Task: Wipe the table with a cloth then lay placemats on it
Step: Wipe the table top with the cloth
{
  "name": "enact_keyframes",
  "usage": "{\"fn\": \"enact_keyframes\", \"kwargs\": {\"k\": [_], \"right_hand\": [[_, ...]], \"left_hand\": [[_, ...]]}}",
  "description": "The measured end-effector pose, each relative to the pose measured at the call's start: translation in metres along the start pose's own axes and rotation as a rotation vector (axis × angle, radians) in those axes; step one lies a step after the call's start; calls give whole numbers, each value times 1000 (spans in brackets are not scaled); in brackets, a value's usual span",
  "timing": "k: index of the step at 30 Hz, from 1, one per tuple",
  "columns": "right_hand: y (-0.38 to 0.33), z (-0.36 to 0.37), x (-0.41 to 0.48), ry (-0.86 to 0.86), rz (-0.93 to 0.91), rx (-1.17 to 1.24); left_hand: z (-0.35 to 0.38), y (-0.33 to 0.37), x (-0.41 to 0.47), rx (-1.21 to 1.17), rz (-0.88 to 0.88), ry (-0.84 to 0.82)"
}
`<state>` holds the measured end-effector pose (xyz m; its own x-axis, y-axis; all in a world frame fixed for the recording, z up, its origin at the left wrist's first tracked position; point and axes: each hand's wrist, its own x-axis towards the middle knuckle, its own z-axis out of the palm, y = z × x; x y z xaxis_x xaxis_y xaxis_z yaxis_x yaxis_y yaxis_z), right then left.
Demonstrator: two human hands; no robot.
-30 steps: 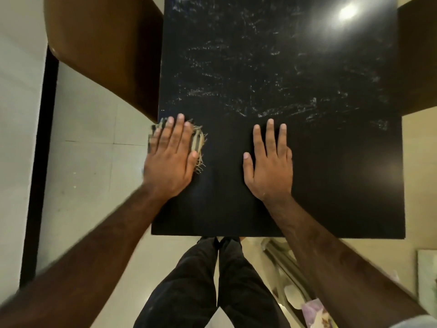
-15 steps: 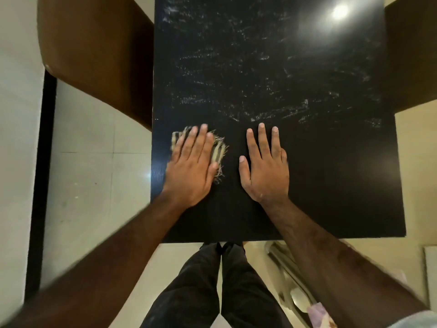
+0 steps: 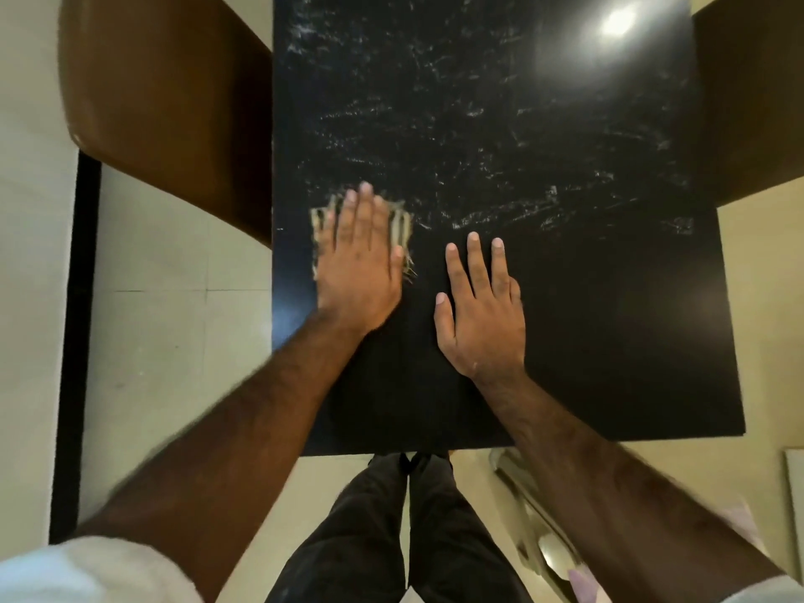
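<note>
The cloth (image 3: pixel 402 226) is pressed flat under the left hand (image 3: pixel 359 263), with the fingers straight and together and nothing pinched. The weight seems to be spread for a broad wipe. It's found left of centre on the table (image 3: pixel 609 319), just below the pale streaks (image 3: pixel 500 176). The right hand (image 3: pixel 478 315) is laid flat beside it, fingers spread, probably for support. No placemats are seen. Since a second ago, the cloth has been carried in from the left edge and pushed up-frame toward the streaks. The right hand has barely shifted.
</note>
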<state>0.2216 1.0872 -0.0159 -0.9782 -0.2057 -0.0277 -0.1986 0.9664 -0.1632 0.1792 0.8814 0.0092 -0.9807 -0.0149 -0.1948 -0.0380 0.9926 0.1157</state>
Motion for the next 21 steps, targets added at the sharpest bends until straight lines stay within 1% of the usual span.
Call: {"fn": "enact_keyframes", "kwargs": {"k": [2,4,7,10,12,15,18,21], "right_hand": [[0,0,1,-11,-5,2],[0,-1,1,-26,-1,8],[1,0,1,-31,12,7],[1,1,0,-13,14,6],[0,1,0,-4,12,15],[-1,0,-1,29,52,73],[-2,-2,-5,85,133,164],[0,-7,-7,132,146,291]], "left_hand": [[4,6,-29,6,122,-43],[8,-7,-57,-2,141,-85],[6,-48,-71,-33,6,-89],[-4,-81,-44,-73,-132,-63],[-9,-82,-20,-77,-179,-32],[-9,-59,5,-29,-165,0],[-1,-18,13,-2,-66,-7],[11,33,2,-16,37,3]]}}
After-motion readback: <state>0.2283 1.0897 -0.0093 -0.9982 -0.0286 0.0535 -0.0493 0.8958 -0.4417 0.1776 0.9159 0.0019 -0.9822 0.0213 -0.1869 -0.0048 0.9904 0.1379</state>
